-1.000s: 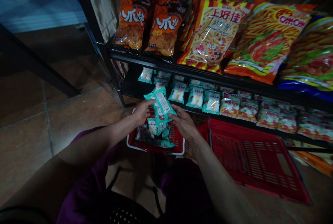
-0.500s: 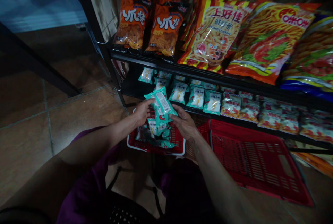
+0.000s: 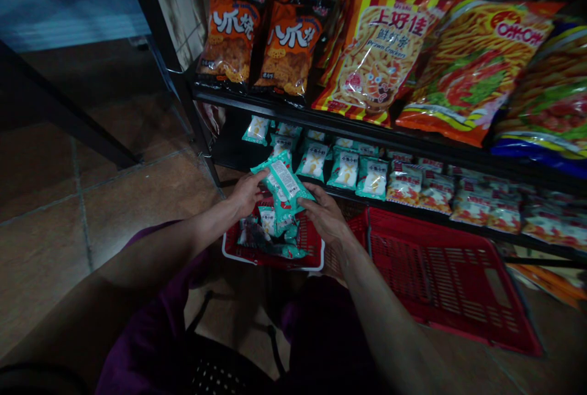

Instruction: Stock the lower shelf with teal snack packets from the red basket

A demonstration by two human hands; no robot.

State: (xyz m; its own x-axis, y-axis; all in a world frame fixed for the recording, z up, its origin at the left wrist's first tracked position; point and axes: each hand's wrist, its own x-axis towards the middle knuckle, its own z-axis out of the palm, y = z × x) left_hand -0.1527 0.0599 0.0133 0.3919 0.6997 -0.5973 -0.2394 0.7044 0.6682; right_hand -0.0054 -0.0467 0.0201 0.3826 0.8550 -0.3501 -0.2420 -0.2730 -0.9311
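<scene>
Between my two hands is a teal snack bag (image 3: 284, 181), its white label panel facing up. My left hand (image 3: 249, 193) pinches the bag's left side, and my right hand (image 3: 322, 211) grips its lower right corner. Just below it stands a red shopping basket (image 3: 313, 249) with a white handle, holding several teal snack bags (image 3: 267, 219) in a loose heap. On the low shelf beyond my hands, matching teal bags (image 3: 345, 169) stand in rows. The held bag hides part of the basket's far side.
A second red basket (image 3: 498, 321) lies on the tiled floor at the right. The black shelf rack (image 3: 275, 110) carries large orange and yellow snack bags (image 3: 373, 59) above, and small red-and-white bags (image 3: 406, 184) below. A dark slanted leg (image 3: 68, 110) stands at the left.
Both hands keep hold of the teal snack bag, which has tilted slightly and shifted a little to the left. The whole view has moved slightly.
</scene>
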